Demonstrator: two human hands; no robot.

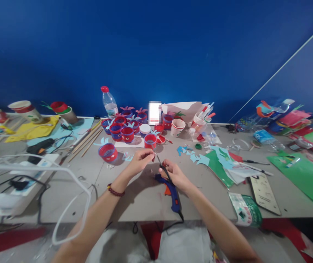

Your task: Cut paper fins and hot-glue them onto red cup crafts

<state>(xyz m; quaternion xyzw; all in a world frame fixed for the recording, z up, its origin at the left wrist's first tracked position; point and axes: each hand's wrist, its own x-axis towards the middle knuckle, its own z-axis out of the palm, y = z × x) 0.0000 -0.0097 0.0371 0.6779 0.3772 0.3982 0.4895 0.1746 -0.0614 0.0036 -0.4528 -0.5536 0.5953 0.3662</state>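
Note:
Near the middle of the table, my left hand (142, 160) is closed, thumb and fingers pinching a small white piece (154, 155). Its wrist wears a dark bead bracelet. My right hand (174, 173) is closed around the dark handles of slim scissors (158, 157), whose grey blades point up and away, right beside the white piece. Below the right hand lies a blue glue gun (175, 199) with an orange trigger. Just beyond the blades stands a red and blue cup (150, 141). Another such cup (108, 152), with a light-blue paper crown, stands left of my left hand.
Several decorated cups (127, 134) cluster at the back beside a plastic bottle (109, 102). A white power strip (33, 182) and a looping white cable (71, 171) lie left. Green paper (304, 179), blue scraps (200, 159) and a green pouch (245, 210) lie right.

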